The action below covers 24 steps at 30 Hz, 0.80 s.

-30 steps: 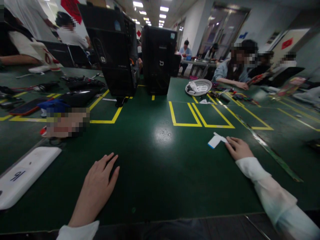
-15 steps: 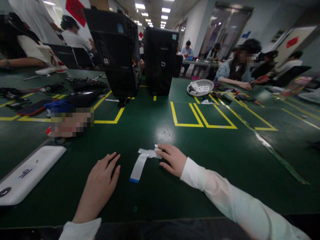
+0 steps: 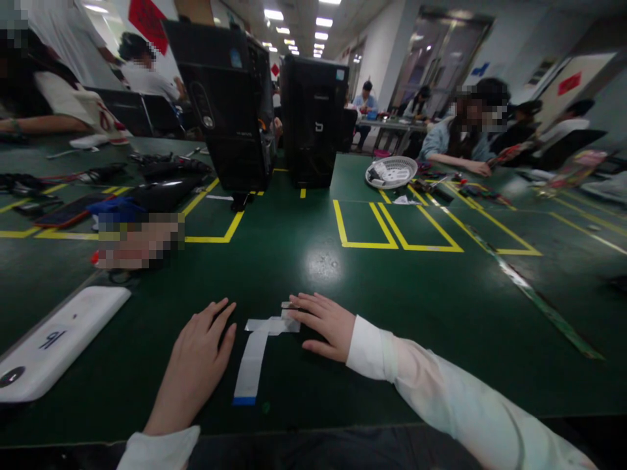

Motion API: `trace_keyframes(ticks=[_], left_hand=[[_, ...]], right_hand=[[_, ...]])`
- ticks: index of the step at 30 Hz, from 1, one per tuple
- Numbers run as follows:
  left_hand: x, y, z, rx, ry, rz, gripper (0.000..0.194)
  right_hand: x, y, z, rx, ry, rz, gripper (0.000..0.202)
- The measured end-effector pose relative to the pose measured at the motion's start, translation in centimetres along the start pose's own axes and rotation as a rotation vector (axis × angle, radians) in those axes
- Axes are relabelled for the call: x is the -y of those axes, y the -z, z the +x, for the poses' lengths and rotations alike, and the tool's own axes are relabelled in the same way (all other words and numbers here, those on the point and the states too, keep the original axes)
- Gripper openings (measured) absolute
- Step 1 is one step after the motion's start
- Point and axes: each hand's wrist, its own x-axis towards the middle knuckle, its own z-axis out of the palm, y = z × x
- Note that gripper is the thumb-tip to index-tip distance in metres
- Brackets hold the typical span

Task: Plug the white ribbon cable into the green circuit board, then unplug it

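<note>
A flat white ribbon cable with a blue end lies bent on the green table, its blue end toward the front edge. The fingertips of my right hand rest on the cable's far right end; the fingers are stretched out and partly cover that end. To the left of the cable, my left hand lies on the table with its fingers apart, holding nothing and not touching the cable.
Two black computer towers stand at the back. A white device lies at left, near a blue cloth. A white basket sits back right; a green strip lies at right. People sit around.
The ribbon cable has slid toward me and to the left, turning slightly. My right hand has moved the same way with its fingertips on it. My left hand has stayed in place.
</note>
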Motion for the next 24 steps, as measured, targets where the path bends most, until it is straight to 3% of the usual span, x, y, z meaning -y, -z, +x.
trace_keyframes(ticks=[2,4,8,11,13,16,19,24], left_hand=[[0.0,0.0,0.0,0.007,0.003,-0.001,0.056],[0.1,0.0,0.0,0.008,0.002,-0.006,0.056],[0.0,0.0,0.1,0.0,0.0,-0.021,0.056],[0.0,0.0,0.1,-0.007,-0.005,-0.032,0.055],[0.0,0.0,0.0,-0.007,-0.003,-0.034,0.054],[-0.1,0.0,0.0,-0.004,0.001,-0.028,0.054],[-0.1,0.1,0.0,-0.004,-0.002,-0.021,0.054],[-0.2,0.1,0.1,-0.023,-0.011,-0.034,0.055]], right_hand=[[-2.1,0.2,-0.7,-0.071,-0.067,-0.071,0.063],[-5.6,0.8,-2.2,-0.168,-0.235,-0.191,0.062],[-14.1,3.7,-8.4,-0.403,-0.776,-0.417,0.058],[-18.3,6.4,-14.9,-0.483,-1.202,-0.509,0.064],[-19.3,7.9,-19.0,-0.525,-1.469,-0.509,0.067],[-18.9,9.3,-23.5,-0.56,-1.655,-0.497,0.071],[-18.2,9.9,-25.9,-0.532,-1.737,-0.454,0.076],[-18.2,10.0,-27.0,-0.451,-1.73,-0.417,0.078]])
